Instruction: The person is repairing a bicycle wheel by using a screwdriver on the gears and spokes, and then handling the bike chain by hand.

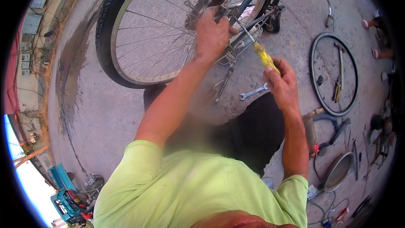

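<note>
A bicycle stands before me, its rear wheel (120,63) at the upper left with a black tyre and thin spokes. At the wheel's hub and the frame, my left hand (212,36) is closed around a small dark part, mostly hidden by the fingers. My right hand (283,80) grips the yellow handle of a screwdriver (264,57). Its metal shaft slants up and left to the frame beside my left fingers. Whether the tip sits in a screw I cannot tell.
An open-ended wrench (254,92) lies on the ground by my knee. To the right, a loose tyre (313,71) surrounds a hammer (341,63) and pliers (336,93). Nearer are a metal basin (338,172) and a teal toolbox (63,179). Another person's feet (365,24) show far right.
</note>
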The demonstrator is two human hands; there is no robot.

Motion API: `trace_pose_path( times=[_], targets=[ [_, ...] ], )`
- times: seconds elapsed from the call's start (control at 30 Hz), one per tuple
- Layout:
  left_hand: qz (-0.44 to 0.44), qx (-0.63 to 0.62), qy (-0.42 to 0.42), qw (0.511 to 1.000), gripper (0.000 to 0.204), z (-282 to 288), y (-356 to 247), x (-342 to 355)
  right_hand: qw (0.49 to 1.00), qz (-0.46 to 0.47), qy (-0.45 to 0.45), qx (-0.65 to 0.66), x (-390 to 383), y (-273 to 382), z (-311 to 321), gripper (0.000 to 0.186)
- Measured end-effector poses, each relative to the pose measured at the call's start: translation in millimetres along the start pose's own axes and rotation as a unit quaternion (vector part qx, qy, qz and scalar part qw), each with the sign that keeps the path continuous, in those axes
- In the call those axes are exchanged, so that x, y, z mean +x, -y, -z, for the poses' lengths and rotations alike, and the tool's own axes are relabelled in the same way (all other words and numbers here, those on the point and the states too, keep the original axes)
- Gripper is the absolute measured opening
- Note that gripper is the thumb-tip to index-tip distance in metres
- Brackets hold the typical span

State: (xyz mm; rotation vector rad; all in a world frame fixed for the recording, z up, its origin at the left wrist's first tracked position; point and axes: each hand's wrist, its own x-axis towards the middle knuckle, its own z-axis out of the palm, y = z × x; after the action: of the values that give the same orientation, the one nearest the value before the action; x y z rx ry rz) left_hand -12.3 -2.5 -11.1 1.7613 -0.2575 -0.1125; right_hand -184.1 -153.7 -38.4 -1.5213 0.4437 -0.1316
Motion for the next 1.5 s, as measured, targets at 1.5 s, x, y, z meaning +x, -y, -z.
trace_pose_path(
  times=[1.5],
  targets=[
    [0.007, 0.005, 0.041, 0.999, 0.041, 10, 2, 4, 0.98, 0.135, 0.023, -0.142, 16, 10, 2, 0.044]
  ],
)
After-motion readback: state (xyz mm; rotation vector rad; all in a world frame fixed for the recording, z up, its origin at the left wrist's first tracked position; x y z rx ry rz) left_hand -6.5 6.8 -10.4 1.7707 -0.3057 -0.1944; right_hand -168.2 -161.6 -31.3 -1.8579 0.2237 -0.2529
